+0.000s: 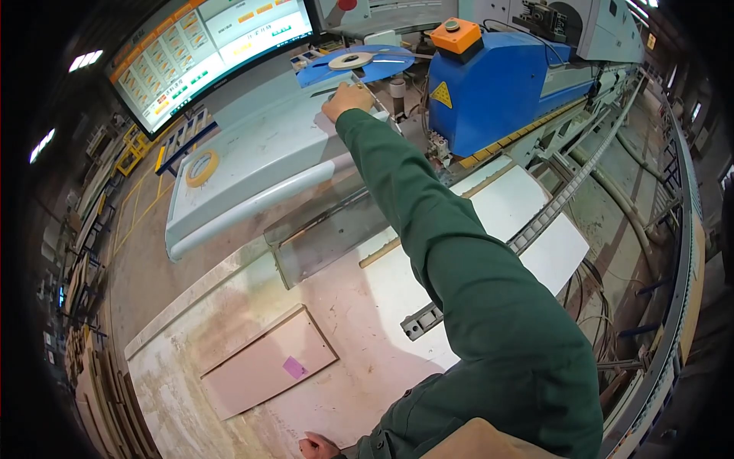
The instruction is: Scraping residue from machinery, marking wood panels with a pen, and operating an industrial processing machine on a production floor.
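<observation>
My right arm, in a dark green sleeve, reaches up and away to a pale grey console shelf (252, 153) below the monitor. My right hand (350, 101) is at the shelf's far right end with its fingers curled in; whatever they grip is hidden. My left hand (318, 447) rests low at the front of the worktable (260, 291), cut by the lower edge, so its fingers barely show. Beyond it lies a flat rectangular board (256, 375) with a small pink label (295, 368).
A roll of yellowish tape (202, 168) lies on the shelf, under a lit monitor (206, 57). A blue disc with a coil (355, 63) stands behind. To the right are a blue machine housing (485, 92), an orange button box (456, 38) and a chain track (573, 183). Stacked boards (103, 398) lean at left.
</observation>
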`<state>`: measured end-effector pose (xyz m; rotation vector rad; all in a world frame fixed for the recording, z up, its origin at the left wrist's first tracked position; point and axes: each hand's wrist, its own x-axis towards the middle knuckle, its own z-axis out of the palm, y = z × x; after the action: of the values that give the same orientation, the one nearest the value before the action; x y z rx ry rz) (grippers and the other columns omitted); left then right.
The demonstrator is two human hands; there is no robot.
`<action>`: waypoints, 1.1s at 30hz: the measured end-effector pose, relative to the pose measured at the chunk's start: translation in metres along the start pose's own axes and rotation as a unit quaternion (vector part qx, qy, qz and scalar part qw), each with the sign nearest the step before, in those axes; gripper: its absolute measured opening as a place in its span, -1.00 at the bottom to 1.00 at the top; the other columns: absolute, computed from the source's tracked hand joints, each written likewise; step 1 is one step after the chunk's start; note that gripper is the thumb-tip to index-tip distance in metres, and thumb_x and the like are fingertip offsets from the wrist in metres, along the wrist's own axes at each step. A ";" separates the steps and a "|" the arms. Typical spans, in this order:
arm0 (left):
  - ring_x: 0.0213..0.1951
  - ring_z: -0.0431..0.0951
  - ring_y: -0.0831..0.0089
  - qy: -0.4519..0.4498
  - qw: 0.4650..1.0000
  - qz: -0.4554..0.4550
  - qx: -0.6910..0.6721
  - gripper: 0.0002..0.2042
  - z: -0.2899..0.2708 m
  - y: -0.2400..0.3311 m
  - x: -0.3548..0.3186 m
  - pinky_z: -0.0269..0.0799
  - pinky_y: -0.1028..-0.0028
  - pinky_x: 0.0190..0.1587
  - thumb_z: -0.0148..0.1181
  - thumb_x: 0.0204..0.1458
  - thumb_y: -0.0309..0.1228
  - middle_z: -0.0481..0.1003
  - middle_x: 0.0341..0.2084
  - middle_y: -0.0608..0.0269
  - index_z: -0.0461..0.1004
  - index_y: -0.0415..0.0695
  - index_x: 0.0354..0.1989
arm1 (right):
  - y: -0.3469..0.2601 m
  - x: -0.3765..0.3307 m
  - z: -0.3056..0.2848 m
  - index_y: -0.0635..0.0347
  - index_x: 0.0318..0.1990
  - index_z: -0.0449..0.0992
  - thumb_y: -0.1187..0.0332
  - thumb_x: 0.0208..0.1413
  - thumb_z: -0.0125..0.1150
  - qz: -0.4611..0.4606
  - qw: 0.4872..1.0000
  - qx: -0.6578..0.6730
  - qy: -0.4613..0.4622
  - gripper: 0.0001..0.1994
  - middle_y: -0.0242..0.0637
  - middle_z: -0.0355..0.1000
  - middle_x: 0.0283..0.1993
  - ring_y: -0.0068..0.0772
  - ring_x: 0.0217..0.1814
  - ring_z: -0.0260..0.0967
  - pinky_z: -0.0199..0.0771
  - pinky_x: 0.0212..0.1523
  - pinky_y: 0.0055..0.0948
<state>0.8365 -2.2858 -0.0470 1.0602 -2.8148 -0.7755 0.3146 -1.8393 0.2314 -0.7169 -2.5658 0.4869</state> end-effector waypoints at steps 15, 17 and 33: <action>-0.64 0.03 0.54 -0.014 0.999 -0.018 -0.030 -0.67 -0.007 0.003 0.000 0.07 0.49 -0.61 -0.22 0.12 -0.16 0.06 -0.74 0.40 0.15 -0.14 -0.57 | -0.001 0.000 -0.002 0.14 -0.09 0.33 0.06 -0.21 0.07 0.002 1.000 0.001 -0.007 -0.49 -0.08 0.33 -0.09 -0.12 -0.02 0.28 0.30 -0.15 -0.20; -0.65 0.02 0.55 -0.015 0.999 -0.020 -0.034 -0.67 -0.009 0.004 -0.001 0.06 0.50 -0.62 -0.22 0.12 -0.17 0.05 -0.75 0.41 0.15 -0.14 -0.57 | -0.001 -0.001 -0.002 0.14 -0.09 0.34 0.06 -0.21 0.07 0.002 1.000 -0.001 -0.007 -0.49 -0.08 0.33 -0.09 -0.13 -0.02 0.28 0.30 -0.15 -0.20; -0.64 0.03 0.54 0.007 1.000 0.016 0.024 -0.66 -0.008 -0.006 -0.001 0.04 0.50 -0.63 -0.23 0.13 -0.15 0.06 -0.73 0.40 0.14 -0.14 -0.56 | 0.000 -0.001 -0.003 0.14 -0.08 0.33 0.07 -0.21 0.08 0.006 1.000 0.007 -0.007 -0.49 -0.09 0.32 -0.07 -0.12 0.02 0.25 0.29 -0.10 -0.20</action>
<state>0.8421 -2.2927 -0.0422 1.0211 -2.8453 -0.6982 0.3172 -1.8387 0.2338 -0.7274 -2.5692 0.5153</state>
